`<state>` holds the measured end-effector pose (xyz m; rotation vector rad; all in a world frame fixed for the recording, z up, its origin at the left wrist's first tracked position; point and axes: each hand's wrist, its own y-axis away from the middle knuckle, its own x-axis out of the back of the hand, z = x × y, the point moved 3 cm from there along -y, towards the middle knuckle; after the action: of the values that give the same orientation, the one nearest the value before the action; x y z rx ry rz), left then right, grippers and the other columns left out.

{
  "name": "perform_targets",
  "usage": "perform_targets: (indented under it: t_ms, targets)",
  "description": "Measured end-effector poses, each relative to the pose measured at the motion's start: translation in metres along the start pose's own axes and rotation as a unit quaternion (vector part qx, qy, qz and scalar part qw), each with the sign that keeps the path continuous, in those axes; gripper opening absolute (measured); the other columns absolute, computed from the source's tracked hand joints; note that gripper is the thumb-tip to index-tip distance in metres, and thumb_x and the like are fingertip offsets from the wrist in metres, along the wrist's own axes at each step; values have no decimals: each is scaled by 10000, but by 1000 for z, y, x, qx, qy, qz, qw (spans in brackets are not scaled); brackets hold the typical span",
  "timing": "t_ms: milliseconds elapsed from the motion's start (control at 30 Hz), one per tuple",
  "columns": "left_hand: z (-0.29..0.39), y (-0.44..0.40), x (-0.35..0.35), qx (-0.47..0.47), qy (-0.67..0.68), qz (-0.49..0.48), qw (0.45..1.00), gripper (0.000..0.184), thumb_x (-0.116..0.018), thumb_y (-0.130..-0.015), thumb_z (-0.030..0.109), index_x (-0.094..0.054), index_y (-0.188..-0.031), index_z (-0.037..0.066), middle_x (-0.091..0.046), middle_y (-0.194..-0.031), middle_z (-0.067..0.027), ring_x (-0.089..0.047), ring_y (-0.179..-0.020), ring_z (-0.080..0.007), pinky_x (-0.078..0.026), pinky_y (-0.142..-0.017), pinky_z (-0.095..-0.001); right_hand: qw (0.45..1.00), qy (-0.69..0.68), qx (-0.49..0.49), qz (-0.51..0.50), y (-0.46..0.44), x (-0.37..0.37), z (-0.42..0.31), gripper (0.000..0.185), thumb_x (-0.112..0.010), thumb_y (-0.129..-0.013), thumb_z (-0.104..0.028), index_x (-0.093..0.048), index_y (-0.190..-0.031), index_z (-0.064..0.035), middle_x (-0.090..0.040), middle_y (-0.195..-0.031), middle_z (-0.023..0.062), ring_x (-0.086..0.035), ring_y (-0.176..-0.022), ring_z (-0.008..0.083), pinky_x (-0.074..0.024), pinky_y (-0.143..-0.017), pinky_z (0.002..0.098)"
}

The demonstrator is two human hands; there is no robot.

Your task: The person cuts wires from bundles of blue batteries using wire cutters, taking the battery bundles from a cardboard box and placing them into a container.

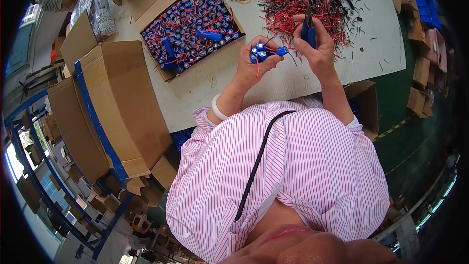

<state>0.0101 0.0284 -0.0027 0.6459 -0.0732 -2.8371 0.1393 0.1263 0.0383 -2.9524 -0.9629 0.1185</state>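
Several blue cylindrical cells [259, 53] with red and black wires are gripped in my left hand [251, 66], their round ends facing up. One blue cell [282, 51] points out toward the right from between thumb and fingers. My right hand [317, 49] is wrapped round blue-handled pliers [308, 32], with the dark jaws upward, just right of the cells. Beyond my left hand, an open cardboard box [168, 76] is packed with similar wired blue cells [188, 29]. Past my right hand lies a heap of red and black wire pieces [312, 2] on the pale table [195, 100].
A large open cardboard carton [124, 93] with blue tape stands to the left of the table. Another carton [366, 102] sits below the table's right part. Plastic-wrapped material [95, 7] is at the upper left. Boxes [420, 68] line the right side.
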Motion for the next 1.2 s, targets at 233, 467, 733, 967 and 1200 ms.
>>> perform_targets:
  t_ms: [233,467,733,967,1200]
  targets:
    - [0,-3,5,-58,113,4,992,254,-695,-762,79,-526,-939,11,-640,-813,-90,-577,-676,-83,-452,-554,-194,934,320,109,-118,15,13,-22,461,-577,-678,23,-506,-1128,-45,-569,-877,144,-577,-766,286,-450,-677,338]
    - [4,-4,7,-82,72,22,994,245,-690,-763,76,-525,-934,15,-639,-816,-83,-551,-665,-75,-445,-562,-193,878,440,119,-150,14,4,-29,500,-556,-633,19,-512,-1122,-77,-523,-859,117,-527,-814,302,-409,-707,390]
    - [5,-2,9,-82,43,29,995,244,-686,-762,55,-529,-944,11,-609,-851,-56,-568,-730,-88,-473,-621,-206,853,469,143,-178,8,8,-33,529,-539,-614,38,-517,-1127,-90,-516,-854,111,-520,-804,290,-404,-705,381]
    - [4,-2,9,-75,43,28,996,239,-690,-754,40,-541,-939,12,-602,-852,-44,-570,-750,-87,-477,-642,-211,865,442,145,-186,9,8,-32,519,-540,-631,50,-519,-1130,-90,-517,-854,112,-523,-805,293,-407,-707,387]
    - [5,-2,8,-117,-33,38,992,224,-686,-754,42,-554,-932,14,-585,-836,-23,-557,-743,-75,-470,-639,-202,856,456,162,-182,10,9,-29,519,-550,-625,49,-522,-1125,-84,-525,-815,107,-540,-744,286,-426,-658,377]
